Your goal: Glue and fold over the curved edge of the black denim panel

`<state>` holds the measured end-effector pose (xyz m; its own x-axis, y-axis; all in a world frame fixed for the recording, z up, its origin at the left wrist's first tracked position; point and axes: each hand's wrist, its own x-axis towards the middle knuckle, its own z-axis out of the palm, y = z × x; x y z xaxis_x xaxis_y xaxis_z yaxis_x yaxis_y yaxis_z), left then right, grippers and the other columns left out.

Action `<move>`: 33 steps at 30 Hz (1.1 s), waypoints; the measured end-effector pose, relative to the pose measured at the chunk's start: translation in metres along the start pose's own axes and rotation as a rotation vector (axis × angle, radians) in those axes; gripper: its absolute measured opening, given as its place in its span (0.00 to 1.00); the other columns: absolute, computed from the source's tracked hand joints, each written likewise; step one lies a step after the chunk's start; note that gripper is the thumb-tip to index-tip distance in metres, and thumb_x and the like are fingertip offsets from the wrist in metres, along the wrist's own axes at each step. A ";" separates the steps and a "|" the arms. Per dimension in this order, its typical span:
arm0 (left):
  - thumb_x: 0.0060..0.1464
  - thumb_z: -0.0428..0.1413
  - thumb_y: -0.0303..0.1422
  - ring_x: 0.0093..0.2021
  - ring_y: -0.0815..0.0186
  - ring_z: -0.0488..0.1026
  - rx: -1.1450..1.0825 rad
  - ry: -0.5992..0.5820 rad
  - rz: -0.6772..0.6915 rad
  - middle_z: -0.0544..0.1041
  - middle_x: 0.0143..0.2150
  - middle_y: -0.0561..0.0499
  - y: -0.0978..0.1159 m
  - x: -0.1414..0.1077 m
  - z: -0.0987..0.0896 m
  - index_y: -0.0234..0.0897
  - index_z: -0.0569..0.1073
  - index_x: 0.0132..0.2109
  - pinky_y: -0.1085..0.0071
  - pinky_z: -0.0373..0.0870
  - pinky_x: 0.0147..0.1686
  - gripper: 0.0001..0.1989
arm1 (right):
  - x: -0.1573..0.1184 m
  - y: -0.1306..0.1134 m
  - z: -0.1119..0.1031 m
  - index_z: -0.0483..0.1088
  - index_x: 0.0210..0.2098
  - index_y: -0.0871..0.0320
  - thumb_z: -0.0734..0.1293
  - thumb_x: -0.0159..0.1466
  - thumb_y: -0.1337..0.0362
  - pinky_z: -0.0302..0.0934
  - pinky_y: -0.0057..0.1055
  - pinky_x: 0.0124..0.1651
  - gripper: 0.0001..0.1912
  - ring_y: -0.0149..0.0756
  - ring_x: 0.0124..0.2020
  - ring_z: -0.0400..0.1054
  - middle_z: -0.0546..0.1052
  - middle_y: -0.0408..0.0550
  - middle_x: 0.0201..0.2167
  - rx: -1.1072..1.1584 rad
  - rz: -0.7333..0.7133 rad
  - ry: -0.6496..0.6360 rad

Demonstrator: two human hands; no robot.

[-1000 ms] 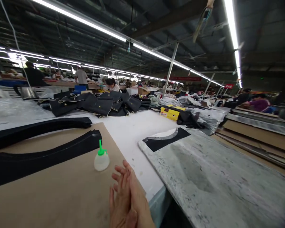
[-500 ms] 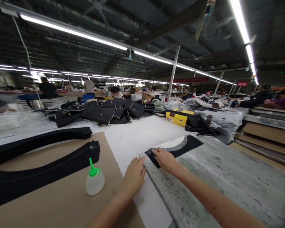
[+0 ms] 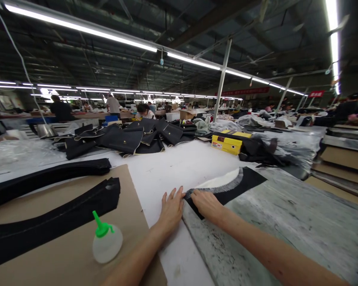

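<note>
A curved black piece (image 3: 247,183) with a pale, frayed-looking inner edge lies on the stained grey-green board (image 3: 265,222). My right hand (image 3: 205,203) rests on its left end, fingers curled down against the material; whether they pinch it is hidden. Beside that end, at the board's corner, is my left hand (image 3: 171,208), its fingers spread and nothing seen in it. The tips of my left hand come close to the black piece's left corner.
Left, a squeeze bottle with green spout (image 3: 107,243) and long black curved pieces (image 3: 56,210) lie on brown board (image 3: 131,246). Behind are piled black pieces (image 3: 128,139), a yellow box (image 3: 226,144) and plastic sheeting (image 3: 298,147). People work farther back.
The fingers of my right hand have curled in on the black piece. My left hand has moved up to its corner, fingers more spread. The camera view has shifted slightly.
</note>
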<state>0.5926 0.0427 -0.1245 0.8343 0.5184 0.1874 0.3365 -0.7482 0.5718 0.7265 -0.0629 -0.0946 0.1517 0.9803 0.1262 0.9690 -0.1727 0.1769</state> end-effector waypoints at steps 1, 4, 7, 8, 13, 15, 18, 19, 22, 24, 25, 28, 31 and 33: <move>0.60 0.40 0.28 0.68 0.62 0.48 -0.009 0.014 -0.012 0.69 0.60 0.50 -0.001 -0.001 0.001 0.38 0.52 0.66 0.52 0.38 0.66 0.27 | 0.001 0.001 0.001 0.69 0.39 0.61 0.57 0.63 0.77 0.59 0.32 0.36 0.12 0.41 0.37 0.69 0.73 0.52 0.38 0.001 -0.005 0.000; 0.60 0.39 0.27 0.66 0.63 0.53 -0.040 0.073 -0.044 0.71 0.58 0.49 -0.001 -0.003 0.002 0.37 0.55 0.65 0.55 0.44 0.65 0.26 | 0.003 0.005 -0.001 0.68 0.39 0.61 0.56 0.63 0.78 0.58 0.31 0.34 0.12 0.40 0.35 0.69 0.72 0.52 0.37 0.010 0.001 0.015; 0.58 0.42 0.26 0.64 0.63 0.58 -0.062 0.135 -0.051 0.71 0.58 0.48 0.001 -0.002 -0.002 0.36 0.59 0.63 0.59 0.49 0.64 0.26 | -0.001 0.005 -0.007 0.66 0.41 0.61 0.55 0.64 0.77 0.57 0.31 0.33 0.12 0.38 0.33 0.69 0.71 0.51 0.38 0.028 0.037 0.055; 0.57 0.43 0.25 0.63 0.63 0.59 -0.067 0.155 -0.051 0.71 0.58 0.48 0.001 0.000 -0.003 0.36 0.60 0.62 0.60 0.51 0.63 0.26 | -0.004 0.003 -0.009 0.66 0.42 0.61 0.55 0.65 0.76 0.58 0.31 0.35 0.11 0.38 0.35 0.69 0.71 0.51 0.39 0.034 0.044 0.069; 0.57 0.46 0.28 0.56 0.59 0.66 -0.051 0.226 -0.082 0.72 0.55 0.42 0.002 0.016 -0.001 0.33 0.64 0.59 0.62 0.59 0.58 0.23 | -0.028 -0.011 -0.008 0.67 0.40 0.58 0.57 0.66 0.73 0.57 0.37 0.45 0.09 0.43 0.45 0.64 0.70 0.50 0.41 0.059 0.079 0.096; 0.56 0.48 0.28 0.56 0.56 0.66 -0.031 0.233 -0.088 0.72 0.54 0.40 0.003 0.019 0.006 0.32 0.65 0.58 0.60 0.58 0.58 0.23 | -0.039 -0.014 -0.008 0.68 0.40 0.58 0.57 0.66 0.72 0.57 0.38 0.45 0.09 0.43 0.45 0.63 0.70 0.51 0.41 0.080 0.096 0.090; 0.55 0.49 0.28 0.56 0.56 0.66 -0.024 0.253 -0.084 0.72 0.55 0.41 0.003 0.017 0.022 0.32 0.65 0.58 0.58 0.57 0.59 0.23 | -0.053 -0.008 -0.010 0.69 0.40 0.56 0.59 0.66 0.69 0.58 0.34 0.45 0.07 0.39 0.44 0.64 0.71 0.47 0.40 0.137 0.102 0.070; 0.55 0.48 0.28 0.57 0.56 0.65 -0.029 0.267 -0.086 0.70 0.56 0.41 0.003 0.015 0.027 0.31 0.64 0.59 0.58 0.57 0.60 0.23 | -0.056 -0.001 -0.011 0.69 0.41 0.55 0.60 0.67 0.67 0.58 0.32 0.45 0.07 0.37 0.44 0.65 0.71 0.46 0.40 0.161 0.112 0.064; 0.58 0.45 0.29 0.59 0.56 0.63 -0.058 0.323 -0.103 0.67 0.58 0.37 -0.001 0.009 0.038 0.26 0.60 0.60 0.59 0.59 0.59 0.24 | -0.063 0.034 -0.011 0.70 0.44 0.52 0.60 0.68 0.65 0.59 0.27 0.44 0.09 0.33 0.44 0.66 0.71 0.43 0.41 0.212 0.230 0.055; 0.60 0.42 0.32 0.59 0.56 0.63 -0.080 0.347 -0.098 0.67 0.58 0.37 -0.004 0.006 0.042 0.26 0.60 0.61 0.57 0.60 0.59 0.24 | -0.066 0.072 -0.008 0.69 0.46 0.54 0.60 0.68 0.65 0.60 0.29 0.46 0.09 0.33 0.44 0.67 0.71 0.44 0.42 0.213 0.392 0.052; 0.61 0.42 0.33 0.59 0.56 0.63 -0.089 0.357 -0.089 0.67 0.57 0.37 -0.006 0.004 0.044 0.27 0.60 0.60 0.57 0.61 0.59 0.23 | -0.068 0.094 -0.007 0.69 0.46 0.56 0.61 0.68 0.65 0.61 0.31 0.47 0.09 0.34 0.44 0.67 0.72 0.46 0.42 0.205 0.489 0.047; 0.62 0.41 0.37 0.58 0.55 0.65 -0.104 0.394 -0.061 0.69 0.56 0.39 -0.009 0.004 0.047 0.30 0.62 0.60 0.54 0.62 0.58 0.23 | -0.074 0.169 -0.003 0.68 0.47 0.60 0.63 0.68 0.60 0.64 0.41 0.46 0.12 0.38 0.43 0.68 0.72 0.49 0.44 0.163 0.787 0.024; 0.62 0.40 0.40 0.56 0.53 0.66 -0.101 0.417 -0.064 0.70 0.55 0.38 -0.010 0.008 0.049 0.30 0.63 0.59 0.51 0.63 0.56 0.24 | -0.078 0.236 0.000 0.68 0.48 0.59 0.64 0.67 0.58 0.66 0.41 0.46 0.14 0.39 0.44 0.68 0.71 0.50 0.47 0.150 0.985 -0.019; 0.63 0.40 0.41 0.55 0.53 0.67 -0.093 0.409 -0.068 0.70 0.54 0.38 -0.010 0.011 0.049 0.30 0.63 0.59 0.50 0.64 0.55 0.25 | -0.078 0.269 0.005 0.67 0.49 0.60 0.65 0.67 0.58 0.66 0.42 0.45 0.15 0.39 0.44 0.68 0.71 0.51 0.48 0.160 1.051 -0.042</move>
<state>0.6198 0.0356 -0.1674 0.5631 0.7011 0.4374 0.3285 -0.6756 0.6600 0.9768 -0.1851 -0.0618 0.9309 0.3495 0.1064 0.3616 -0.9230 -0.1317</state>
